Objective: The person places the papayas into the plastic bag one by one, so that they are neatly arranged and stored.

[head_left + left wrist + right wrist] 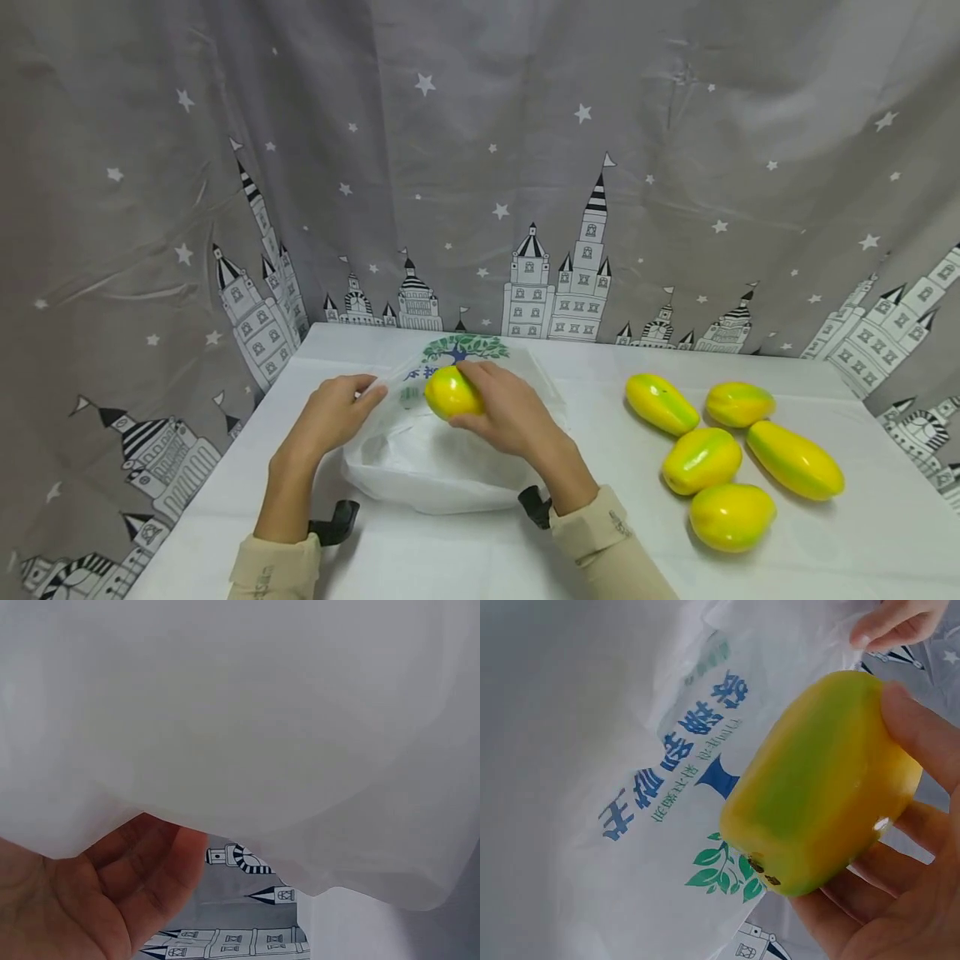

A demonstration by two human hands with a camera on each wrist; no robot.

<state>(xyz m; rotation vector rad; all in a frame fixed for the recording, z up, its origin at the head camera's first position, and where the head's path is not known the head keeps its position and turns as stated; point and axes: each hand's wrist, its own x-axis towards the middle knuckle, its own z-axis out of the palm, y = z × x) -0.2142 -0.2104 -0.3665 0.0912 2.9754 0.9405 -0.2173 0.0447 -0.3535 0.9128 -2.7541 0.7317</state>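
In the head view my right hand (513, 410) grips a yellow-green papaya (450, 393) above a white plastic bag (438, 493). The right wrist view shows the fruit's green stripe and dark stem end, with the thumb on one side and the fingers around the other. My left hand (333, 414) pinches the bag's left edge between thumb and fingers. In the left wrist view the bag's white film (225, 720) covers most of the picture and hides some of the fingertips. Behind the fruit, the bag's back panel carries a green tree print and blue lettering (697, 720).
To the right on the white-covered table (600, 533) lie several more papayas (701, 461) in a loose cluster. A grey curtain (450, 167) printed with castles and stars hangs behind and along the left. Dark wrist mounts (335, 523) stick out near both sleeves.
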